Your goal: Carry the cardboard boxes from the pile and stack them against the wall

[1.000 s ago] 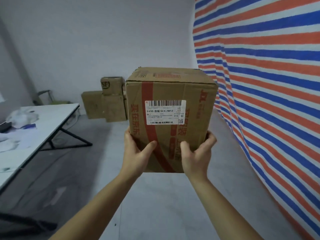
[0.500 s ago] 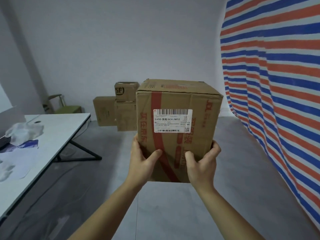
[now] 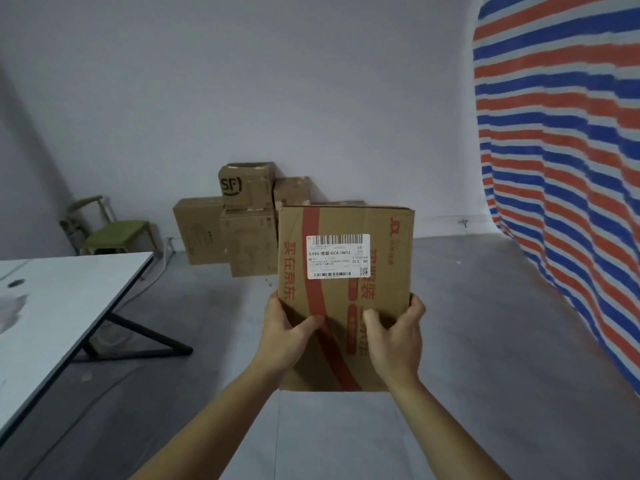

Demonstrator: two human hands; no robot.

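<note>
From my remote feed: a pale grey wall (image 3: 311,81) fills the back of the room, with a red, white and blue striped tarp (image 3: 561,168) hanging down the right side to the grey floor (image 3: 502,341). A white table (image 3: 52,323) on black angled legs runs along the left. Against the wall, at the middle, stands the stack of boxes (image 3: 207,233): brown cartons on the floor, touching one another, with an SF-marked carton (image 3: 244,185) on top. In front of the stack, held up off the floor between the person's bare arms, is the cardboard box (image 3: 388,292), upright, its red-printed face towards me and partly hiding the stack's right end. A green-seated chair (image 3: 114,230) sits near the left corner behind the table. The left hand (image 3: 287,334) grips the box's lower left edge and the right hand (image 3: 394,341) its lower right edge; each thumb lies flat on the near face, and the fingers curl round the sides out of my sight. A white barcode label (image 3: 337,256) is stuck on the upper part of that face.
</note>
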